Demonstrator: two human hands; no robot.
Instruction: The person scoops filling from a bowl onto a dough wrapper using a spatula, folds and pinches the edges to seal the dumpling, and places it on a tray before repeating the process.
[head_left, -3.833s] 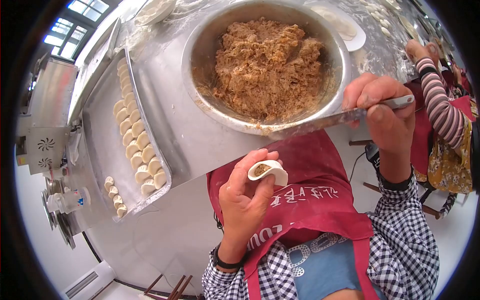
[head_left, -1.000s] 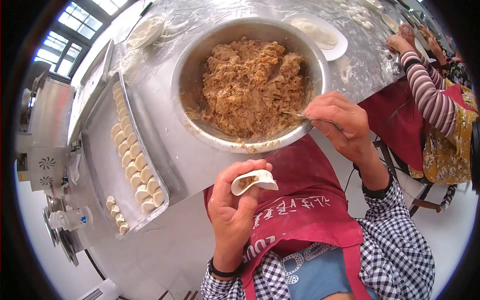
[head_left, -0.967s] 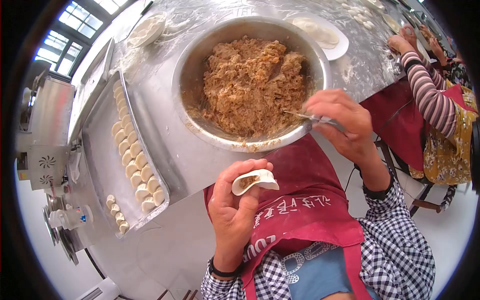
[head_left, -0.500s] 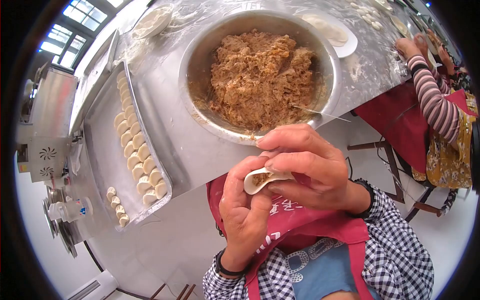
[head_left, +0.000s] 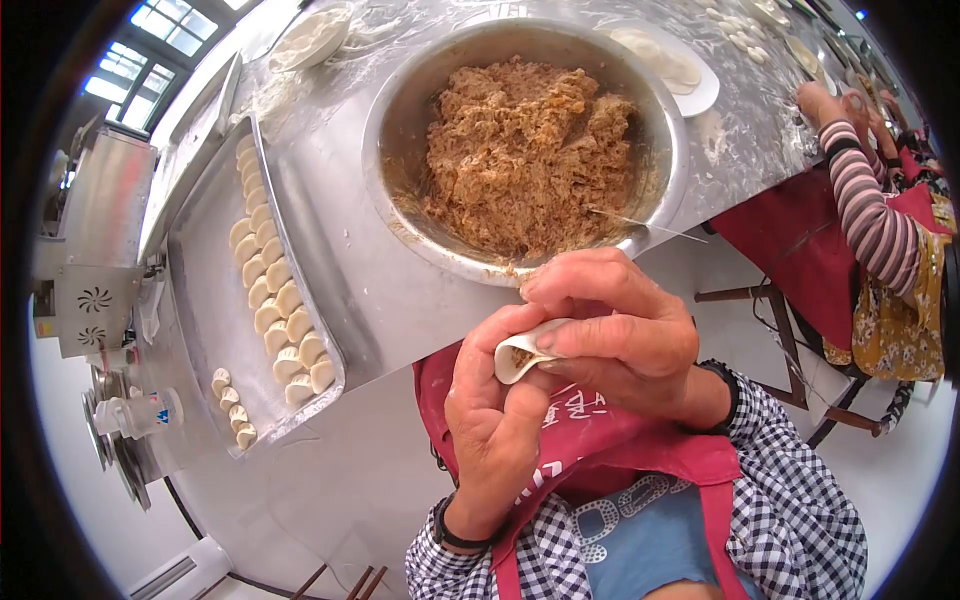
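Note:
Between my two hands is a dumpling (head_left: 515, 357), a white wrapper folded over brown filling that shows through its gap on the left. My left hand (head_left: 492, 400) cups it, fingers behind and thumb below. With thumb and fingers, my right hand (head_left: 630, 340) pinches the wrapper's edge at the right end. Just beyond my hands stands a large metal bowl (head_left: 375, 190) of brown minced filling (head_left: 530, 150). A thin utensil handle (head_left: 672, 232) sticks out over the bowl's near right rim.
On the left, a metal tray (head_left: 215, 300) holds rows of folded dumplings (head_left: 270, 285). A white plate of wrappers (head_left: 665, 65) lies behind the bowl at right. A floury dish (head_left: 310, 38) sits far left. At far right, a co-worker's striped sleeve (head_left: 870, 200) reaches over the table.
My right thumb and fingers have shifted left along the wrapper, covering more of its edge. The opening on the dumpling looks smaller. The view has shifted slightly.

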